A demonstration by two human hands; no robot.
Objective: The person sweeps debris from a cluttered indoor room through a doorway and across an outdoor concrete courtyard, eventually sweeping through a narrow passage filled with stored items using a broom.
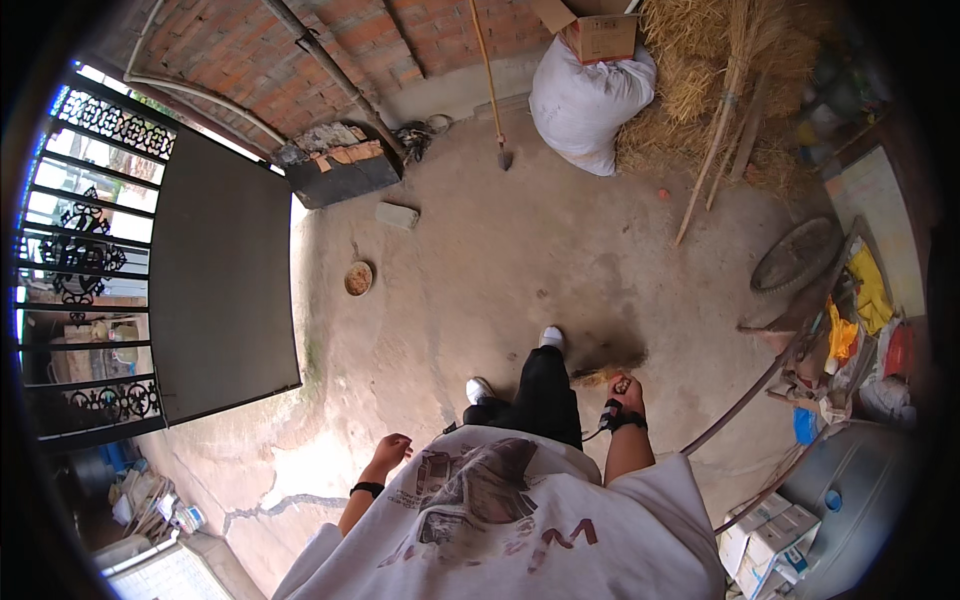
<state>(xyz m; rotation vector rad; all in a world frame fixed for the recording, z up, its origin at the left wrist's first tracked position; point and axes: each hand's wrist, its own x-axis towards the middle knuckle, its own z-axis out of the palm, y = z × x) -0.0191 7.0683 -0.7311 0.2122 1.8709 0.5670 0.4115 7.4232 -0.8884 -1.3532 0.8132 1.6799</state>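
My left hand (393,450) hangs by my side at the lower left, a black band on its wrist. Its fingers are loosely bent and slightly apart, with nothing seen in them. To the right of my legs, my right hand (627,392) is closed, and a small dark patch shows at its fingers; I cannot make out what it holds. A black strap with a small device (610,414) sits on that wrist. Just beyond this hand, a yellowish strip (592,377) lies beside a dark stain on the concrete floor (470,260).
A metal gate (225,280) stands at the left. Ahead are a bowl (358,278), a pale block (397,215), a long-handled shovel (504,158) and a white sack (585,105). Straw (690,110) and poles fill the far right. A round basket (797,255) and a grey tank (865,500) stand right.
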